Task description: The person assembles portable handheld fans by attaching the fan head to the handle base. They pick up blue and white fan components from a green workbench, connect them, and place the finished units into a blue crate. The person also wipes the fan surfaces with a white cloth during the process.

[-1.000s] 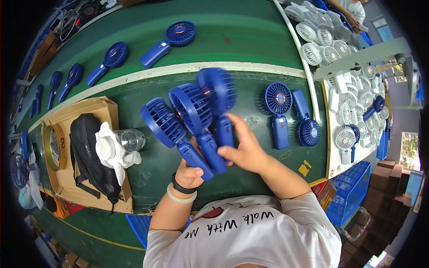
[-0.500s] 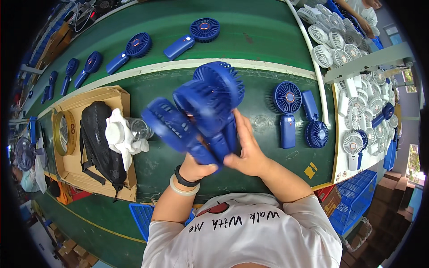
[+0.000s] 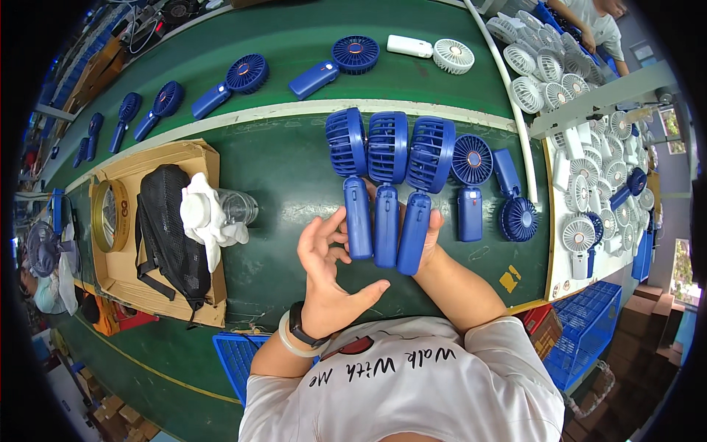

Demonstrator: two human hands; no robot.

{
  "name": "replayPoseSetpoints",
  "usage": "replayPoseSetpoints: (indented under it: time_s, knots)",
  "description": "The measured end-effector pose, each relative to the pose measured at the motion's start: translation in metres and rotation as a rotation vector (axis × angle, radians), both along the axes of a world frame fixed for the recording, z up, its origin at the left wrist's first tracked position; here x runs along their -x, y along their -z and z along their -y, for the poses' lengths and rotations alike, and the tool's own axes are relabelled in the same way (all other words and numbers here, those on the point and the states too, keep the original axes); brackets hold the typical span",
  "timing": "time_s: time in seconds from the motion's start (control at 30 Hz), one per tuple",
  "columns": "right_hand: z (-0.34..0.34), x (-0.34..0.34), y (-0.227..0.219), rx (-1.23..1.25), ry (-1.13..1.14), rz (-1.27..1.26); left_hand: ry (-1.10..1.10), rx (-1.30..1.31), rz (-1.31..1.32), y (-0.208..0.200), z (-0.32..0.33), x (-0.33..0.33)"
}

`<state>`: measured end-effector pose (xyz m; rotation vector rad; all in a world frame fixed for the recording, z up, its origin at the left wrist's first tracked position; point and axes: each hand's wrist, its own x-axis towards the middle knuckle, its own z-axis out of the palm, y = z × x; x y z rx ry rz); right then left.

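Three blue handheld fans (image 3: 386, 225) stand side by side above the green bench, heads away from me and handles toward me. My right hand (image 3: 434, 234) grips them from behind and from the right; most of its fingers are hidden by the handles. My left hand (image 3: 324, 283) is open at their left, thumb spread wide and fingertips close to the leftmost handle; whether they touch it I cannot tell. Right of the held fans, a blue fan (image 3: 470, 214) lies with its head away from me, and another blue fan (image 3: 518, 219) lies with its head toward me.
Across a pale rail, a green conveyor belt (image 3: 294, 44) carries several blue fans and a white fan (image 3: 452, 56). A cardboard tray (image 3: 210, 158) at left holds a tape roll, a black bag and a white cloth by a clear jar. White fans (image 3: 585, 173) crowd the right, near another person.
The fans, bunched and blurred in both hands before, are now lined up in my right hand. My left hand has let go and opened. On the belt, blue fans shifted right and a white fan appeared.
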<state>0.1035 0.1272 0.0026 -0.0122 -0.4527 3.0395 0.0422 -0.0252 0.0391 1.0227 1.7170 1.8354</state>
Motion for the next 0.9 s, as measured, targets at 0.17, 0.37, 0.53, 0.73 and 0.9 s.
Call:
replayPoseSetpoints:
  time_s: [0.17, 0.37, 0.53, 0.73, 0.9]
  knots:
    - [0.002, 0.000, -0.005, 0.099, -0.005, -0.058, 0.007, -0.054, 0.003, 0.005, 0.000, -0.002]
    - [-0.003, -0.002, 0.003, -0.036, -0.016, -0.042, 0.022, -0.087, 0.021, 0.013, -0.004, -0.004]
    - [-0.001, -0.002, -0.020, -0.633, 0.050, 0.349, 0.131, 0.209, 0.019, 0.014, -0.012, -0.002]
    - [-0.022, 0.006, -0.055, -1.807, -0.250, 0.080, 0.116, -0.146, 0.942, 0.018, -0.021, 0.010]
    - [-0.158, 0.079, -0.049, -1.521, -0.179, 0.225, -0.032, -0.204, 1.125, 0.029, -0.006, 0.028]
